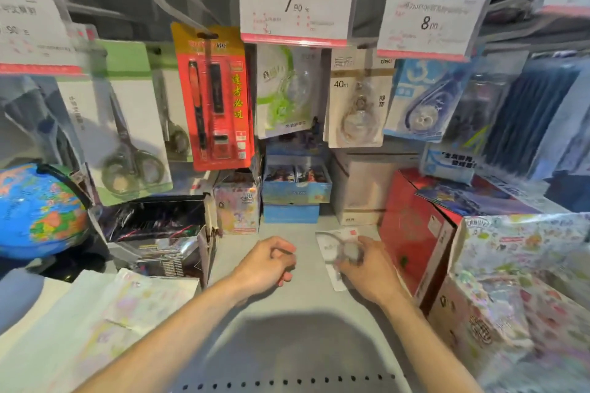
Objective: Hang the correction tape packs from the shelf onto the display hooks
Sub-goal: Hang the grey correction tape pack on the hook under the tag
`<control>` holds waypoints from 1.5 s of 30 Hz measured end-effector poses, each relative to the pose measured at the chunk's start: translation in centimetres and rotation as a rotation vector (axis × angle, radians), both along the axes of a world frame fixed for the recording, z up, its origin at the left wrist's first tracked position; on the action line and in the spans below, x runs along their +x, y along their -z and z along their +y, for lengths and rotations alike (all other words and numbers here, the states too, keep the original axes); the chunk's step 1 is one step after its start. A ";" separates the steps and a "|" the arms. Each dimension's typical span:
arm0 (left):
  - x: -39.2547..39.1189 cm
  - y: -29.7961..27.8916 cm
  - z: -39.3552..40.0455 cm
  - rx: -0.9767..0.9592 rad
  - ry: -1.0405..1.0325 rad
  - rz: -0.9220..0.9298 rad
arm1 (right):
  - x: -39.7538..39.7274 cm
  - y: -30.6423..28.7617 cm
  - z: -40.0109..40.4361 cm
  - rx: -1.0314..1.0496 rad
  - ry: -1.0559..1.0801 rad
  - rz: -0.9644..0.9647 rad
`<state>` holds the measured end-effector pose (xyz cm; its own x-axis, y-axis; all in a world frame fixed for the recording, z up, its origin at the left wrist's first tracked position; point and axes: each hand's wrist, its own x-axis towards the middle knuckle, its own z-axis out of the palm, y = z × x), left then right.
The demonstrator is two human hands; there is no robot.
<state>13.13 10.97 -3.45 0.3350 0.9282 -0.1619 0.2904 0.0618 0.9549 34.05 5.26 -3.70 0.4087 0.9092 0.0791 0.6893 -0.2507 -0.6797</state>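
One correction tape pack [335, 252] is being gripped on the grey shelf [297, 303] by the right hand [367, 268]. The left hand [268, 265] is being held curled, empty, just beside it. Several packs [357, 102] are already hanging far above, so hanging is judged partly done. The lift path is being narrowed by the red box [415, 233] on the right and the price tags [297, 3].

Globe [38, 210] (far left), hanging scissors packs [127, 124]
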 end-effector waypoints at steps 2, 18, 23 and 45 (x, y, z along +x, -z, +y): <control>0.0 -0.1 -0.3 -0.032 0.003 0.016 | -0.4 0.3 0.0 -0.003 -0.079 0.094; -1.1 -1.3 -0.1 -0.182 -0.131 -0.196 | -2.5 -0.9 -0.7 0.081 -0.222 0.484; -2.5 -3.5 -0.5 -0.079 -0.107 -0.290 | -3.5 -3.7 -1.4 0.152 -0.231 0.501; -3.9 -18.5 -8.6 0.716 -0.196 -0.098 | -0.3 -18.9 -5.8 0.467 -0.550 0.444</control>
